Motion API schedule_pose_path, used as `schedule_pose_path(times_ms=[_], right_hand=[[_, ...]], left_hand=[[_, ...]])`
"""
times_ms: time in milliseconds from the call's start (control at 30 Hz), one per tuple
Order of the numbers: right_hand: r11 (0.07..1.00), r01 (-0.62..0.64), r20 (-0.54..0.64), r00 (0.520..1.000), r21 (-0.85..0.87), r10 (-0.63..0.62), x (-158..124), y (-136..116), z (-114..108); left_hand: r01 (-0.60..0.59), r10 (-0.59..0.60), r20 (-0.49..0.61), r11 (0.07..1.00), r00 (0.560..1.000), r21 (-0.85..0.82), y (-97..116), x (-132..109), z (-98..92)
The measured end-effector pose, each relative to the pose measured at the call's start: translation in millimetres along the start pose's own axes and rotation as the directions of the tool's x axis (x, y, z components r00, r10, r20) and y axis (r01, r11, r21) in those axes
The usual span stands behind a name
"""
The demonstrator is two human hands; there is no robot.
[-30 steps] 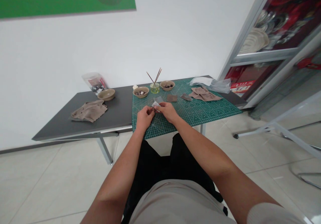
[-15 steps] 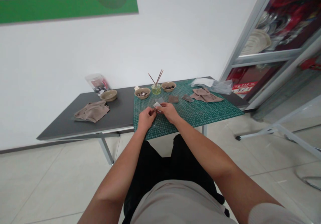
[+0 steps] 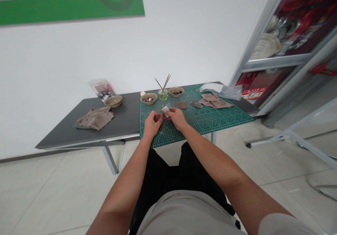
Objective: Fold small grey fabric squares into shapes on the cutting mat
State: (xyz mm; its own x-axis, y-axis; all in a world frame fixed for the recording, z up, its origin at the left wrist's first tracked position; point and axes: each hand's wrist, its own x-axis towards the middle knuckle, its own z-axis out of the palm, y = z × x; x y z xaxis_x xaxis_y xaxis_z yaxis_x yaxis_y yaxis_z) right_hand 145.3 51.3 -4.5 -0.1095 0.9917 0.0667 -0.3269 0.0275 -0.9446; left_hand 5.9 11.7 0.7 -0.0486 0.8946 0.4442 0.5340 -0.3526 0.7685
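My right hand (image 3: 177,118) is closed on a small whitish folded piece (image 3: 165,111), perhaps paper or cloth, pinched between thumb and fingers. Close against it, my left hand (image 3: 153,122) is closed in a pinch; whatever its fingertips grip is too small and hidden to name. Both hands are just above the green cutting mat (image 3: 207,121). Beyond them lie a flat brown square (image 3: 181,105) and a crumpled greyish piece (image 3: 196,103). Further back are a bowl of small dark and pale pieces (image 3: 149,99), a glass jar with thin sticks (image 3: 163,94) and a bowl of dark pieces (image 3: 176,92).
A brown cloth (image 3: 214,101) and a clear plastic bag (image 3: 231,92) lie at the mat's right. On the dark table (image 3: 126,119) to the left are another cloth (image 3: 96,118), a bowl (image 3: 113,101) and a plastic pouch (image 3: 102,89). The white wall stands directly behind.
The whitish piece is turned slightly more upright between my right fingers. Both hands stay close together over the mat, and the whole view has shifted a little.
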Motion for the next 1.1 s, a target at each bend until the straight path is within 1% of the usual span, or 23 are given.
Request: schedule_pose_path(times_ms=[100, 167, 267, 333, 400, 533, 733, 900, 1000, 1100], right_hand=[[1.0, 0.008, 0.024, 1.0, 0.022, -0.009, -3, -2, 0], [1.0, 0.0, 0.06, 0.998, 0.031, -0.002, -4, -4, -1], [0.999, -0.032, 0.119, 0.993, 0.039, 0.027, -6, -5, -3], [0.998, -0.048, 0.149, 0.988, 0.044, 0.041, -5, -5, -5], [0.997, -0.056, 0.162, 0.986, 0.049, 0.047, -4, -5, -6], [0.997, -0.059, 0.163, 0.985, 0.045, 0.051, -4, -4, -7], [0.997, -0.056, 0.163, 0.986, 0.054, 0.046, -5, -7, -5], [0.997, -0.076, 0.22, 0.973, -0.012, 0.077, -3, -7, -7], [0.996, -0.086, 0.232, 0.968, -0.032, 0.091, -1, -5, -9], [0.996, -0.089, 0.221, 0.971, -0.029, 0.093, 1, -3, -11]], left_hand=[[-0.023, 0.022, -0.038, 0.999, 0.999, -0.042, -2, 2, -0.9], [-0.015, 0.011, -0.048, 0.996, 0.999, -0.085, -4, 3, -0.9], [0.025, -0.026, -0.009, 0.986, 1.0, -0.165, -5, 2, -0.6], [0.036, -0.034, 0.013, 0.983, 0.999, -0.181, -4, 2, -0.8], [0.026, -0.025, 0.008, 0.987, 1.0, -0.158, -4, 2, -1.4], [-0.011, 0.008, -0.039, 0.998, 0.999, -0.066, -5, 2, -2.0], [-0.02, 0.022, -0.049, 0.999, 0.999, 0.037, -3, -1, -0.5], [-0.034, 0.04, -0.038, 0.989, 0.998, 0.141, -2, -2, -1.1], [-0.044, 0.05, -0.034, 0.987, 0.998, 0.154, -2, -3, -1.6], [-0.052, 0.058, -0.04, 0.991, 0.998, 0.123, -2, -5, -1.8]])
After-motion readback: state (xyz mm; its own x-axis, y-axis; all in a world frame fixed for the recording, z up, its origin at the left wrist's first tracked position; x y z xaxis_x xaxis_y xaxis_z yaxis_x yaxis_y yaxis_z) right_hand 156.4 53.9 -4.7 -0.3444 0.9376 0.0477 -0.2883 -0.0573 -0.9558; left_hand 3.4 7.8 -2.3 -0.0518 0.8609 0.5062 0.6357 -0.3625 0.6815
